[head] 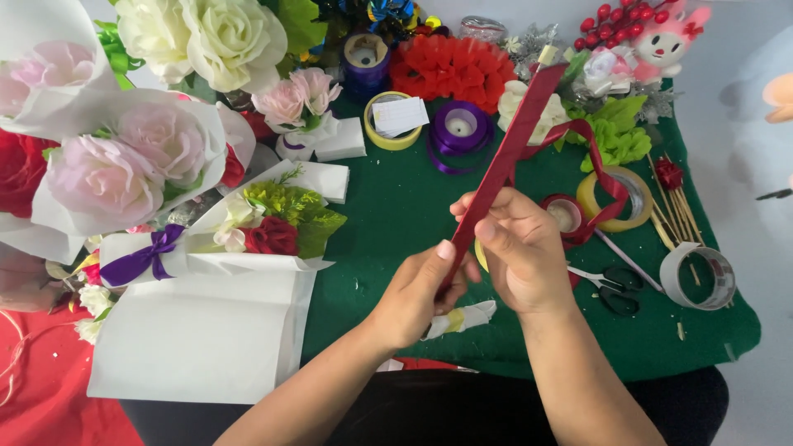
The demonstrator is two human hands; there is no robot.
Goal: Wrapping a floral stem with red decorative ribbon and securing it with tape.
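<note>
Both hands grip a folded length of dark red ribbon (pixel 510 144) over a green felt mat (pixel 396 206). My left hand (pixel 421 289) pinches its lower end between thumb and fingers. Just above it, my right hand (pixel 519 248) is closed around the ribbon. The strip rises diagonally up and right, then loops back down to a red ribbon spool (pixel 565 213) behind my right hand. A small white wrapped bundle (pixel 462 318) lies under my left hand.
Paper-wrapped flower bouquets (pixel 165 198) fill the left side. Black-handled scissors (pixel 615 285), rolls of tape (pixel 698 277), wooden sticks (pixel 673 206), a purple ribbon spool (pixel 460 128), red paper flowers (pixel 450 66) and green foliage (pixel 615 132) lie on the mat.
</note>
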